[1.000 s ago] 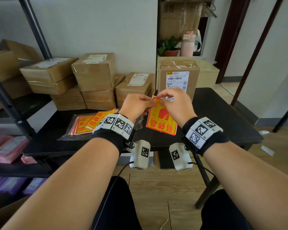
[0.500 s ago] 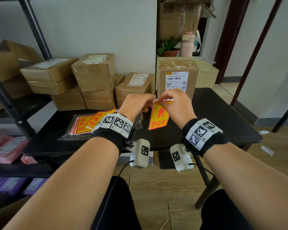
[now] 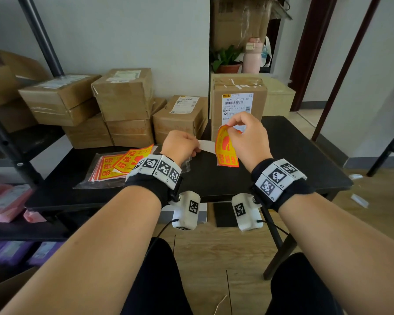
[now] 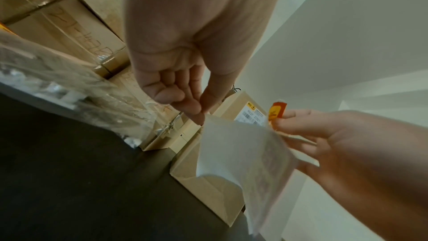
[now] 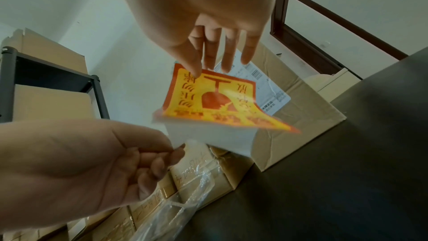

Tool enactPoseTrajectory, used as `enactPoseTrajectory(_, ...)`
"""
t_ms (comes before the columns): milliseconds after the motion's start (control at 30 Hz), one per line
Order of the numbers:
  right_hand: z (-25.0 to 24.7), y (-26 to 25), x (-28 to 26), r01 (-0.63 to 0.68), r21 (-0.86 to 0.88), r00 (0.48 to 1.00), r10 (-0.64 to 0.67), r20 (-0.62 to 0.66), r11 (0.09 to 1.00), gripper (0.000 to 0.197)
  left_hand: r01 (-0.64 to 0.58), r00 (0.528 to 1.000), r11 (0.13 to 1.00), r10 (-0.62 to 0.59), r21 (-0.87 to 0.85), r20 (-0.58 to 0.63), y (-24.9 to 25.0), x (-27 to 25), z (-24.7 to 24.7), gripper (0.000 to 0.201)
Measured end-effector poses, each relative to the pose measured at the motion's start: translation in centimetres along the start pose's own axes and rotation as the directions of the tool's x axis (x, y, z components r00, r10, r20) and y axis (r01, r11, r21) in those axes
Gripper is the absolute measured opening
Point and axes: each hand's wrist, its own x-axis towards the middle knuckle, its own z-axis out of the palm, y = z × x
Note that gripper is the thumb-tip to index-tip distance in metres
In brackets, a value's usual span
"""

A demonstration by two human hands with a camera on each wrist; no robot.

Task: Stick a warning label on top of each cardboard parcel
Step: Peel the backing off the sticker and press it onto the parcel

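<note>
My right hand (image 3: 231,129) pinches the top corner of a yellow and red warning label (image 3: 225,148) above the black table (image 3: 293,160). My left hand (image 3: 192,150) pinches the white backing paper (image 3: 206,146), which is peeled partly away to the left. In the right wrist view the label (image 5: 215,103) curls over the backing paper (image 5: 208,135). In the left wrist view the backing paper (image 4: 238,151) hangs between both hands. A tall cardboard parcel (image 3: 238,103) with a shipping slip stands just behind my hands.
A clear bag of more warning labels (image 3: 121,164) lies on the table's left part. Several cardboard parcels (image 3: 123,96) are stacked along the wall. A black shelf post (image 3: 0,137) rises at the left, with pink packets (image 3: 5,201) on the lower shelf.
My hands have pulled apart. The white backing now shows, drawn to the left, while my right hand has lifted the label a little up and to the right.
</note>
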Motion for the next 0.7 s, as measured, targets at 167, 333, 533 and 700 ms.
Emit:
enactPoseTrajectory(167,-0.8,0.4,0.4,-0.027,-0.017,0.990,0.024,-0.141,1.000,0.011,-0.124,0.987,0.921,0.153,0.369,-0.052,-0.9,0.2,0.6,0.011)
enactPoseTrajectory(333,-1.3,0.8,0.6,-0.083,-0.003,0.968,0.080,-0.237,0.997,0.009,-0.166,0.983,0.817,0.178,0.552,0.033,-1.4,0.0,1.5,0.021)
enactPoseTrajectory(533,-1.7,1.4,0.4,-0.135,0.043,0.924,0.141,-0.354,0.990,0.011,-0.206,0.972,0.789,0.234,0.578,0.028,-1.3,0.2,2.7,0.018)
enactPoseTrajectory(700,-1.9,1.7,0.8,-0.180,0.108,0.888,0.209,-0.411,0.978,0.012,-0.189,0.956,0.630,0.293,0.753,-0.005,-1.3,0.6,3.0,0.021)
